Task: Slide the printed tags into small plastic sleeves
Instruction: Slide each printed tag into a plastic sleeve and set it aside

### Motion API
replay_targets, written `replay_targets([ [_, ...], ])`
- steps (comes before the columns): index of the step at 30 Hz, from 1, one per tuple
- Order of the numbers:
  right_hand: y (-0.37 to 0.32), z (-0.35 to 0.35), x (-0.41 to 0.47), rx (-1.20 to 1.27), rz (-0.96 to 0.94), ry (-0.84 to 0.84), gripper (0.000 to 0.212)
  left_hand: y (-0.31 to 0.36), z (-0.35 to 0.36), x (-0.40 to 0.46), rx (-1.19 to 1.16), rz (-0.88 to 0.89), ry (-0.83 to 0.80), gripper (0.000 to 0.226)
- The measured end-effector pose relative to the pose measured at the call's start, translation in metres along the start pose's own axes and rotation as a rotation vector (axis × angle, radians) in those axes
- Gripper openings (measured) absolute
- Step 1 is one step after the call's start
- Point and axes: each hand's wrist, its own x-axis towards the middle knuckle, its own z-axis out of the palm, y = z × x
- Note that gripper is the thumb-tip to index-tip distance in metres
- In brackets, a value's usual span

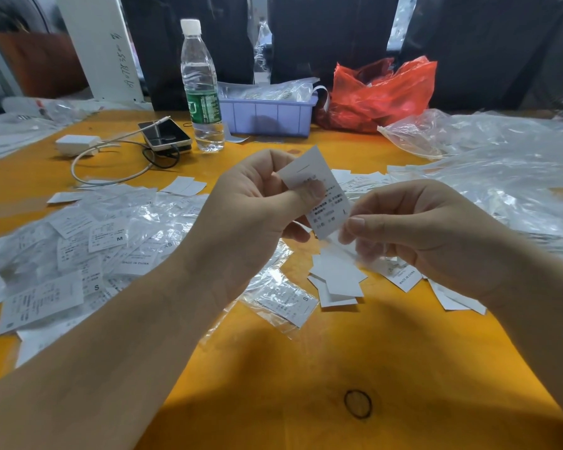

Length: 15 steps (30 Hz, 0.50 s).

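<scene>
Hands meet above an orange-yellow tabletop (306, 368), the left hand (254, 203) pinching a white printed paper tag (319, 193) between thumb and curled fingers so its lower end is free to enter a sleeve. The right hand (413, 228), fingers curled, pinches a small clear plastic sleeve (348, 246) just under that tag, apparently holding its mouth open; filled sleeves (111, 241) lie left of the tag, loose tags (338, 280) below it
</scene>
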Motion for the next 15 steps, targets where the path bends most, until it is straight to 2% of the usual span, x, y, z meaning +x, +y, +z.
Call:
replay_targets([
  [2,0.0003,-0.0004,0.0005,0.014,-0.001,0.006,0.020,-0.0017,-0.0013,0.0005,0.041,0.018,0.044,0.009],
  [11,0.0015,-0.0011,0.0013,-0.005,0.011,0.017,0.026,-0.0020,0.0003,-0.0019,0.178,0.073,0.137,0.014],
  [15,0.0005,-0.0002,0.0007,-0.007,0.002,0.023,0.017,-0.0015,0.0013,-0.0029,0.188,0.071,0.150,0.017],
])
